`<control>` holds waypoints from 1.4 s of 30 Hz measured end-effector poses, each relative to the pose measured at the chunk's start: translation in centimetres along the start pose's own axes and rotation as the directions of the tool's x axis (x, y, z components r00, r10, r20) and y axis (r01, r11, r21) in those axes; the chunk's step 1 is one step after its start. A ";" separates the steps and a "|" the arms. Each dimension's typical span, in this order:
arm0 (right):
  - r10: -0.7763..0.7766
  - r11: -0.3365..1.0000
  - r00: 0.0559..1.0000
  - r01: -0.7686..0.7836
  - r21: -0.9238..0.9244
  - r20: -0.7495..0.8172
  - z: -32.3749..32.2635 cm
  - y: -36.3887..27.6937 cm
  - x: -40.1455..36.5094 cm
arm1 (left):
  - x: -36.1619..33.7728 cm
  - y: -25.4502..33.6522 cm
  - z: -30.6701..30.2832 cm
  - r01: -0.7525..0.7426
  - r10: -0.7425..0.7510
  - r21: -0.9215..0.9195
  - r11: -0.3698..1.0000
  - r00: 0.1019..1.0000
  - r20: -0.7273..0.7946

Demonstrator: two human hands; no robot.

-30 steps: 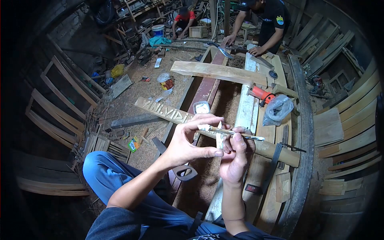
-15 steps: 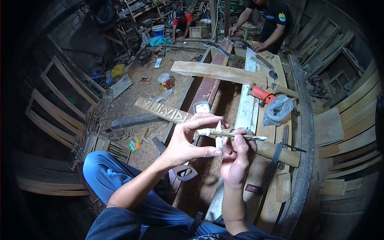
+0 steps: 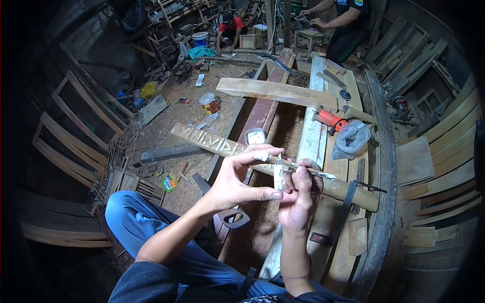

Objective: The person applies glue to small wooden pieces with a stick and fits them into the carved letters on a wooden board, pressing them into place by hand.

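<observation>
My left hand (image 3: 235, 179) pinches a small pale piece (image 3: 279, 175) upright between thumb and fingers. In my right hand (image 3: 299, 194) is a thin stick (image 3: 293, 163) smeared with white paste, lying across the top of the piece. Behind my left hand stands a small tub of white paste (image 3: 255, 136). A wooden board with raised letters (image 3: 202, 140) runs under and behind my hands.
A red power tool (image 3: 329, 119) and a plastic bag (image 3: 352, 139) lie on the planks at right. A long curved wooden piece (image 3: 273, 92) crosses the bench. Beyond are a can (image 3: 209, 104), a crouching co-worker (image 3: 231, 33) and a standing co-worker (image 3: 348, 25).
The stick in my right hand has shifted a little and tilts more steeply against the pale piece. The standing co-worker's hands have moved up and back, away from the bench.
</observation>
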State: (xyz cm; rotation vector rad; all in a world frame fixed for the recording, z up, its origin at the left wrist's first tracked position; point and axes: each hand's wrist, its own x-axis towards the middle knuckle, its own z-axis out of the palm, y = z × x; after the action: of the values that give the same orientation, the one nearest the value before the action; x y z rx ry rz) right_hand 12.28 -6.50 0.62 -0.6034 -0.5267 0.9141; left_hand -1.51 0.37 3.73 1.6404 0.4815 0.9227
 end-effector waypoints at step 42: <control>-0.107 0.984 0.994 0.107 0.140 -0.006 -0.6 -0.2 0.3 | 0.0 0.6 0.3 0.007 -0.009 -0.056 0.998 0.999 -0.034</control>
State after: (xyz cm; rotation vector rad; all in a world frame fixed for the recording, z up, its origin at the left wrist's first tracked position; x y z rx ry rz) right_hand 12.95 -6.45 0.37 -0.4431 -0.4878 0.8418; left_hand -1.40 0.00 4.32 1.5737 0.4814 0.9510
